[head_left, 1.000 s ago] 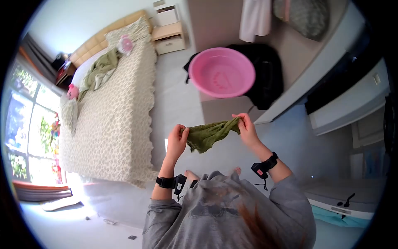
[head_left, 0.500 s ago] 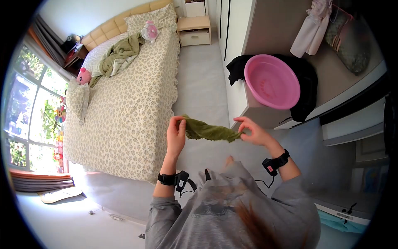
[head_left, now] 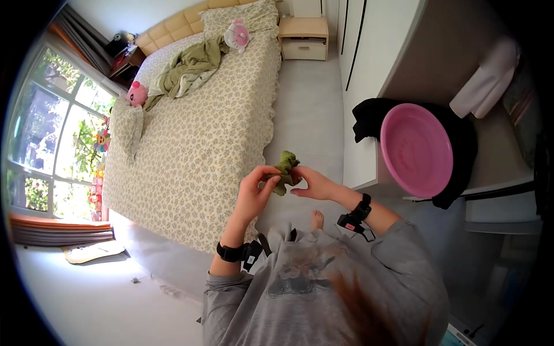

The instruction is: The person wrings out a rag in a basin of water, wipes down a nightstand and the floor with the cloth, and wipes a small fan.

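A small olive-green cloth (head_left: 285, 164) is bunched up in folds between my two hands, held over the floor beside the bed. My left hand (head_left: 255, 189) pinches its left side between thumb and fingers. On the other side, my right hand (head_left: 314, 183) has its fingers curled against the cloth's right edge, with the thumb held lower and a little apart. Whether the cloth is a sock or another small piece of fabric I cannot make out.
To the left is a bed (head_left: 190, 144) with a rumpled green blanket (head_left: 193, 66) and plush toys. At right, a pink basin (head_left: 416, 151) rests on black fabric (head_left: 369, 115) on the wardrobe shelf. A nightstand (head_left: 303, 40) stands beyond the bed.
The green cloth was stretched out lengthwise between my hands; now it is gathered into a bunch. My right hand has moved left, close to my left hand. The view has shifted.
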